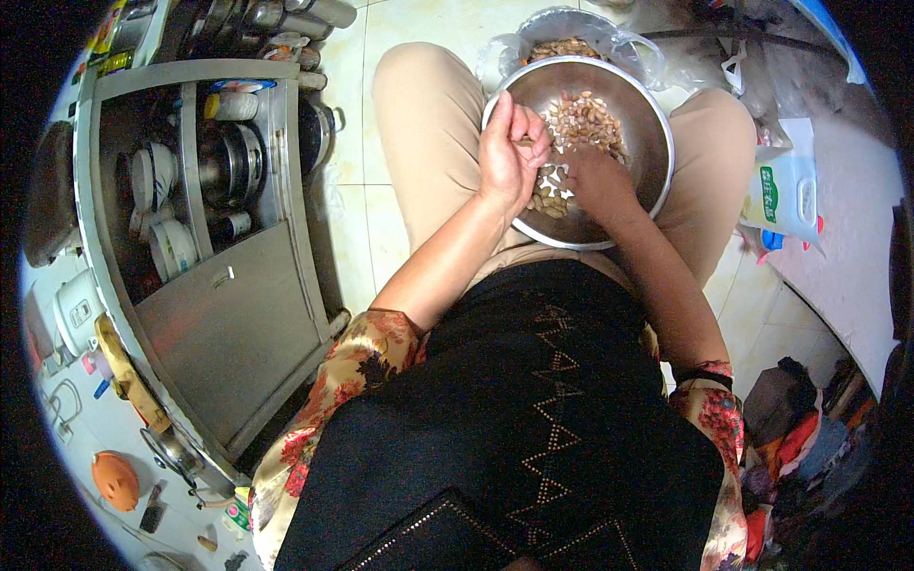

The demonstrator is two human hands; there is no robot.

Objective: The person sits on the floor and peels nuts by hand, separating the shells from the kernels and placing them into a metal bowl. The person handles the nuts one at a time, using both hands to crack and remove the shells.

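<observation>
A wide stainless steel bowl (646, 143) rests between my thighs. Reddish-brown and pale peanut kernels (585, 118) lie in its far part. On the near side is a smaller heap of darker tan pieces (548, 203), which look like peanuts. My left hand (508, 150) is held over the bowl's left rim, thumb raised and fingers curled around what look like a few peanuts. Inside the bowl, my right hand (598, 178) reaches down between the two heaps, fingers bent. Its fingertips are partly hidden, so whether they pinch anything is unclear.
Just beyond the bowl stands a plastic-lined container (628, 53) with peanut shells (564, 48). On my left is a metal cabinet (228, 321) holding bowls (171, 246) and pots (228, 164). A printed plastic package (789, 185) is at right, by a pale surface.
</observation>
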